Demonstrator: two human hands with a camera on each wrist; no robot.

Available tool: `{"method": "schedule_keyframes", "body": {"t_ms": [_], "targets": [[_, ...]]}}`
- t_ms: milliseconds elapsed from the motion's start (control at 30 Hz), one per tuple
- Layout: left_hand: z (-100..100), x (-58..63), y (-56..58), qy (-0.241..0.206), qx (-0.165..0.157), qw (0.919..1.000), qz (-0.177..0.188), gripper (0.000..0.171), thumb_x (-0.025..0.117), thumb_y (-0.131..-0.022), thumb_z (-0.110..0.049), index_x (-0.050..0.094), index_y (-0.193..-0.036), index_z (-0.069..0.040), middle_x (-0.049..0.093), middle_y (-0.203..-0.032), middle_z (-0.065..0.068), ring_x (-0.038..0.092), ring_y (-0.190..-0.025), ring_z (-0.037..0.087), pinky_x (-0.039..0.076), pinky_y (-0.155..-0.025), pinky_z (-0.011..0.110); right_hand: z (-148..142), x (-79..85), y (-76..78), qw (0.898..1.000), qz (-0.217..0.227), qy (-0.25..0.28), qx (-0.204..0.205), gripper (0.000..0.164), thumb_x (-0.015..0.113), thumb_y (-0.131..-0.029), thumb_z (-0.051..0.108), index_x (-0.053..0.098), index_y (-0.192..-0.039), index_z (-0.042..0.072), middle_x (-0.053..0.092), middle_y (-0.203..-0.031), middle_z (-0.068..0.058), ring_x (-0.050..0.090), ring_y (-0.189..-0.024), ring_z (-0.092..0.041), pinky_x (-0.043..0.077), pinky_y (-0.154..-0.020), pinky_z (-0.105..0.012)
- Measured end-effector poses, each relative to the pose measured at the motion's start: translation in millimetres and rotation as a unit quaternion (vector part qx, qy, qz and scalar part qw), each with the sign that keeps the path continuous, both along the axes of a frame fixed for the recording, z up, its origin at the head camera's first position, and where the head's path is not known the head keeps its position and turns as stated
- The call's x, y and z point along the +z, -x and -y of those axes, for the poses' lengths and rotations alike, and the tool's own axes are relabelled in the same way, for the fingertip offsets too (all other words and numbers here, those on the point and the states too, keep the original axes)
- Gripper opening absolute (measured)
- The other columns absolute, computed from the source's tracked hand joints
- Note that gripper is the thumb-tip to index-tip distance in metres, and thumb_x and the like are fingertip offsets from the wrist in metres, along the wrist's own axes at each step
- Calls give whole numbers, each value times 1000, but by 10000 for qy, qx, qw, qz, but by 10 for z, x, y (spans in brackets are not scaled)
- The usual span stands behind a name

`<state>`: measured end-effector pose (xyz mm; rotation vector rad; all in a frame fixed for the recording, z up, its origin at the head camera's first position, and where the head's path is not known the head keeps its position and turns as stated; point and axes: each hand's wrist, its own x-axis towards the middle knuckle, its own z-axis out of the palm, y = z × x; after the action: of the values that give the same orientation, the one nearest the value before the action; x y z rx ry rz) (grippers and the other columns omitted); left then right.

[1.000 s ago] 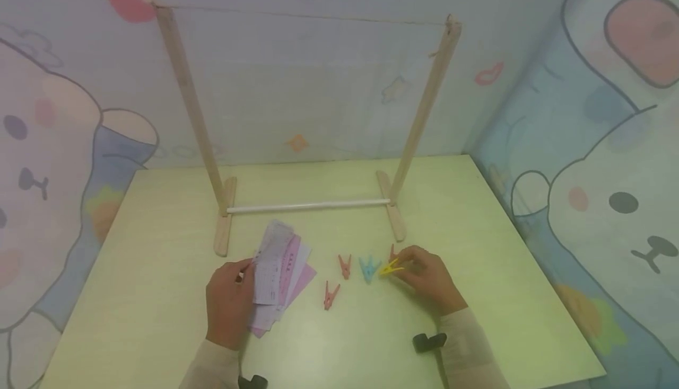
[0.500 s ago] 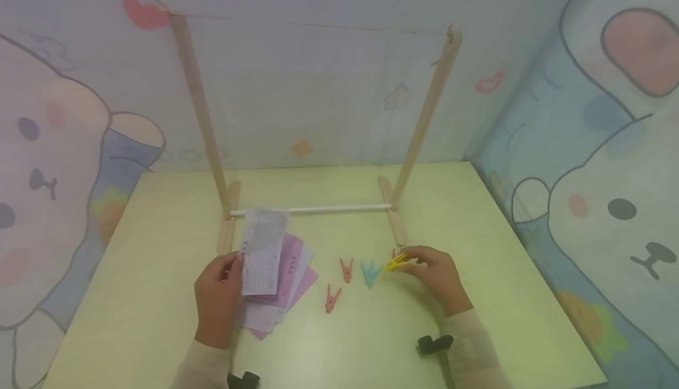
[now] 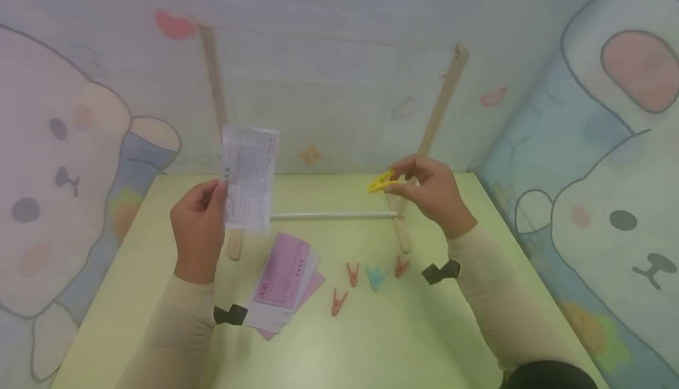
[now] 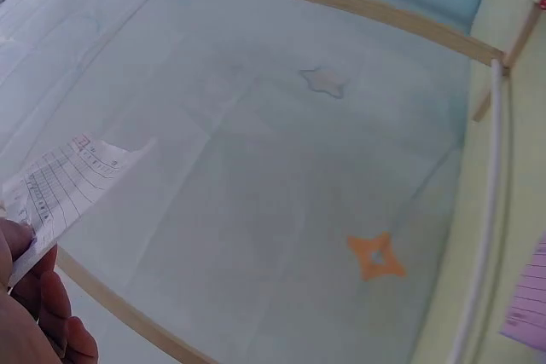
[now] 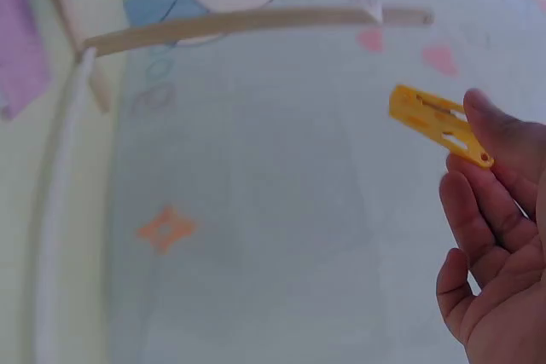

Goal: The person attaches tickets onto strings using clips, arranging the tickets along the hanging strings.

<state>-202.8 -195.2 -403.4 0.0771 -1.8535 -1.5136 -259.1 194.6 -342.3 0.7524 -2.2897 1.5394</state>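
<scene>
My left hand (image 3: 198, 230) pinches a printed white paper slip (image 3: 250, 180) by its left edge, raised in front of the frame's left post. In the left wrist view the slip (image 4: 72, 193) tilts away from the thumb, its far corner curling. My right hand (image 3: 432, 191) holds a yellow clothespin (image 3: 381, 182) between thumb and fingers, up near the right post. The right wrist view shows this clothespin (image 5: 437, 121) with its closed tip pointing left. Below lies a fanned pile of pink and white slips (image 3: 283, 271). Pink clothespins (image 3: 337, 303) and a blue clothespin (image 3: 375, 279) rest nearby.
A wooden frame stands at the back, with a left post (image 3: 213, 76), a right post (image 3: 445, 97) and a thin string (image 3: 339, 39) between their tops. A white rod (image 3: 334, 215) joins the feet low over the table (image 3: 392, 342). Cartoon-printed walls close in behind and beside.
The left hand has lifted the white slip off the pile, upward and slightly left. The right hand has raised the yellow clothespin from beside the other clothespins. The head view has tilted upward.
</scene>
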Motion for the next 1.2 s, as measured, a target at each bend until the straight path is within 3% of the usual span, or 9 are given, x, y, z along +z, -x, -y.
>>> {"method": "schedule_keyframes", "body": {"t_ms": [67, 233, 367, 467, 700, 933, 1200], "targets": [[-5, 233, 139, -307, -123, 9992, -234, 24, 71, -100, -21, 78, -105, 2, 75, -89, 1, 67, -73, 12, 53, -65, 21, 205, 387, 99, 9987, -450, -246, -7, 24, 89, -79, 3, 77, -100, 1, 75, -95, -10, 60, -85, -18, 48, -78, -26], [-39, 644, 440, -975, -385, 9944, -99, 27, 71, -99, -29, 78, -108, -4, 75, -100, 7, 67, -87, 20, 54, -76, 29, 740, 1275, 352, 9904, -1060, -877, -108, 22, 90, -80, 11, 75, -94, 3, 75, -92, -4, 58, -80, -15, 46, -75, -26], [-98, 818, 607, -1386, -552, 9888, -7, 24, 72, -99, -28, 79, -109, -7, 74, -102, 9, 65, -90, 21, 53, -78, 31, 1173, 1798, 543, 9908, -900, -1010, -83, 20, 89, -83, 13, 72, -89, 5, 75, -92, -3, 63, -81, -15, 51, -76, -25], [-153, 878, 686, -1582, -690, 9850, -24, 22, 72, -99, -25, 79, -110, -7, 73, -103, 10, 66, -90, 22, 54, -77, 31, 1442, 2047, 672, 9931, -596, -1005, -72, 18, 88, -84, 11, 71, -84, 6, 76, -94, -5, 65, -85, -15, 54, -79, -25], [-281, 945, 763, -1511, -846, 9849, -60, 26, 71, -100, -30, 76, -113, -8, 72, -107, 9, 65, -96, 22, 53, -81, 33, 1797, 2298, 872, 9876, -411, -1473, -359, 16, 87, -86, 17, 74, -86, 9, 74, -99, -1, 56, -91, -13, 46, -78, -26], [-395, 953, 781, -1418, -828, 9864, -59, 25, 71, -100, -31, 76, -112, -9, 73, -104, 9, 66, -91, 21, 55, -77, 31, 1846, 2369, 991, 9883, -11, -1508, -218, 18, 88, -84, 15, 72, -85, 7, 75, -100, -1, 61, -93, -14, 44, -78, -28], [-472, 918, 830, -1210, -771, 9895, -186, 28, 69, -101, -34, 76, -113, -10, 73, -106, 9, 66, -91, 21, 56, -77, 31, 1860, 2399, 1027, 9837, 358, -1759, -125, 16, 87, -86, 17, 74, -91, 8, 72, -104, 0, 62, -98, -16, 50, -89, -28]]}}
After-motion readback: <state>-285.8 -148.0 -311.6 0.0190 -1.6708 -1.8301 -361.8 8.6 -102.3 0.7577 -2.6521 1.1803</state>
